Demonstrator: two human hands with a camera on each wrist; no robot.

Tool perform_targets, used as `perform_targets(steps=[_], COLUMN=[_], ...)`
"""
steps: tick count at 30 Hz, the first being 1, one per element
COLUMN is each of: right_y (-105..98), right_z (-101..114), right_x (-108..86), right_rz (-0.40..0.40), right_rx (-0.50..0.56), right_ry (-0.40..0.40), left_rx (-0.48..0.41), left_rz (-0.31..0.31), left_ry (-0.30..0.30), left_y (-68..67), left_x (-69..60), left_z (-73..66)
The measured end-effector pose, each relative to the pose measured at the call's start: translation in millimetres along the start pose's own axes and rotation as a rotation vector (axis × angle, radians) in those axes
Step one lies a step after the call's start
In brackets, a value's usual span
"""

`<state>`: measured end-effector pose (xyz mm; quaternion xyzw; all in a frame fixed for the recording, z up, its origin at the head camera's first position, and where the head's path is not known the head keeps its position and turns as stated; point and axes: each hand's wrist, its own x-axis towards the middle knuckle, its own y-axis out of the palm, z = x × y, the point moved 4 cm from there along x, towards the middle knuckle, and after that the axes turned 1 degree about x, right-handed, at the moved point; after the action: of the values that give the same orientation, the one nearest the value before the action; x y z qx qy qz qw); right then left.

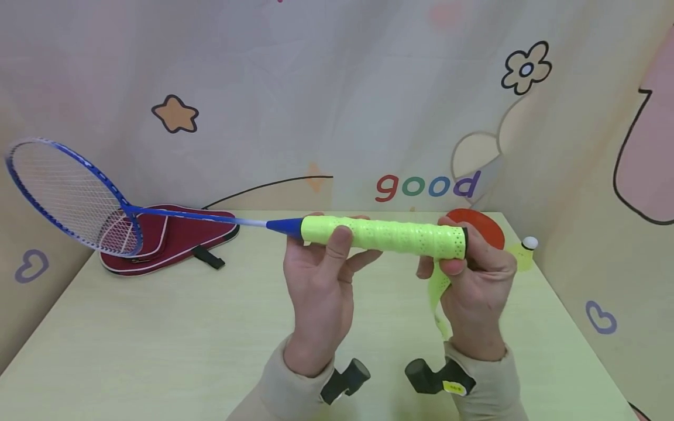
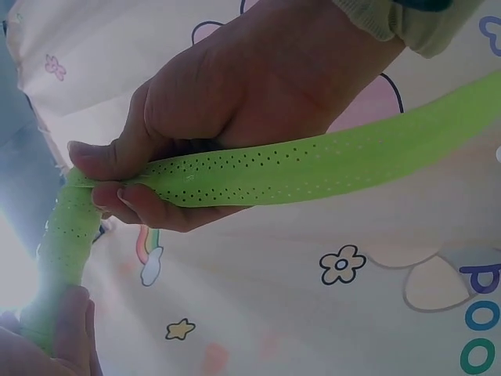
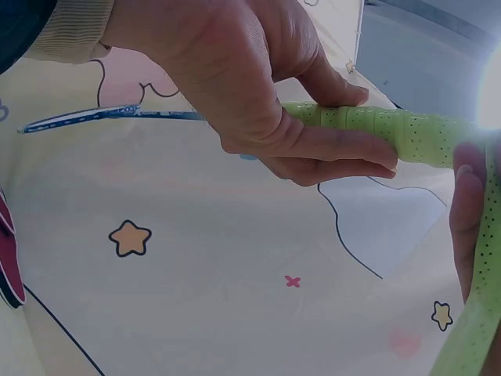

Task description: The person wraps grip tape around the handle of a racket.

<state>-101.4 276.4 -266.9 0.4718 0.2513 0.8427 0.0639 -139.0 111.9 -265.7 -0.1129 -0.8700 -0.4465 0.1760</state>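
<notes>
A blue badminton racket (image 1: 197, 216) is held level above the table, its strung head to the left. Bright yellow-green perforated overgrip tape (image 1: 389, 235) is wound around its handle, up to the blue cone. My left hand (image 1: 318, 292) holds the handle near the cone, thumb in front and fingers behind. At the butt end, my right hand (image 1: 481, 286) pinches the tape between thumb and fingers where it leaves the handle. A loose tail of tape (image 2: 313, 168) trails from that pinch, and in the head view it hangs below the handle.
A maroon racket bag (image 1: 195, 237) with a black strap lies at the table's back left. At the back right stand a red round object (image 1: 487, 228), partly hidden by the right hand, and a yellow shuttlecock (image 1: 522, 256). A printed cloth backs the pale table (image 1: 184, 333).
</notes>
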Motion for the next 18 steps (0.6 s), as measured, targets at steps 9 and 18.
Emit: perform_targets(steps=[9, 18], right_y=[3.2, 4.2], right_z=[5.3, 2.0], right_x=[3.7, 2.8], right_rz=[0.016, 0.017], right_rx=[-0.249, -0.245], right_ry=[-0.104, -0.079], left_rx=[0.008, 0.013], left_rz=[-0.012, -0.019], left_ry=[0.029, 0.025], left_y=[1.2, 1.4], left_x=[1.0, 0.9], left_z=[-3.5, -4.7])
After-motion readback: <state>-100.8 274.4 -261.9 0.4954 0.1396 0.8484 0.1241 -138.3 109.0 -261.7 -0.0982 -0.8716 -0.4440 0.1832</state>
